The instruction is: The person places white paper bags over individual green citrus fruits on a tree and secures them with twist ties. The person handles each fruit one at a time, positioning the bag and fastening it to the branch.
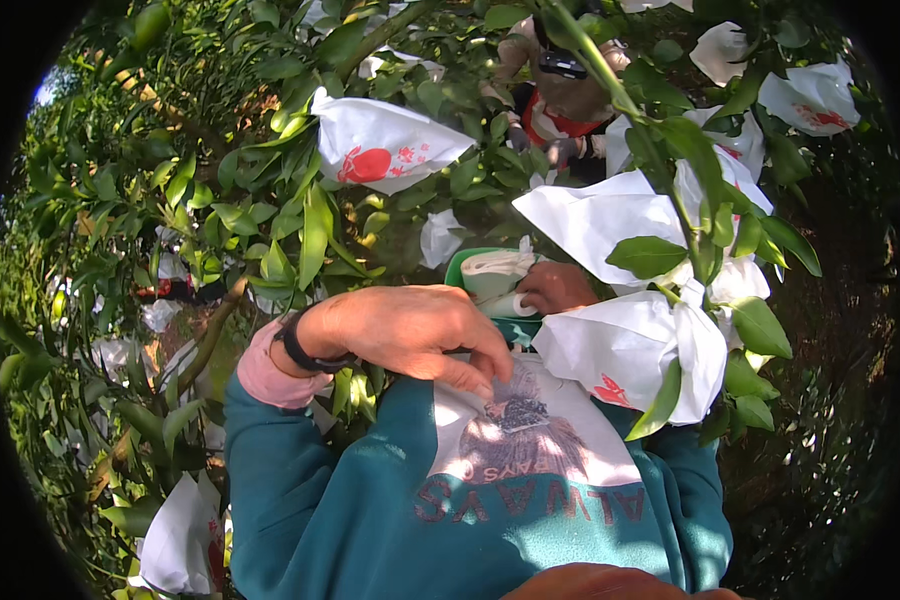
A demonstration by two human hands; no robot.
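Observation:
My left hand (427, 330), with a black band at the wrist, hangs over the front of my teal sweatshirt (330, 517). Its fingers are loosely bent and slightly apart, with nothing visible between them. Past it, a green holder (459, 264) carries a stack of white paper bags (497, 270). My right hand (562, 288) has its curled fingers on the right edge of this stack; part of that hand is hidden. Just right of my hands, a white fruit bag (607, 345) with a red print hangs on a leafy branch and covers part of my right forearm.
Another white bag (600, 221) hangs above my right hand, and one with a red fruit print (390, 146) at upper left. A branch (645, 142) slants down on the right. Dense leaves (232, 217) fill the left. A co-worker (570, 90) with gloved hands is beyond the foliage.

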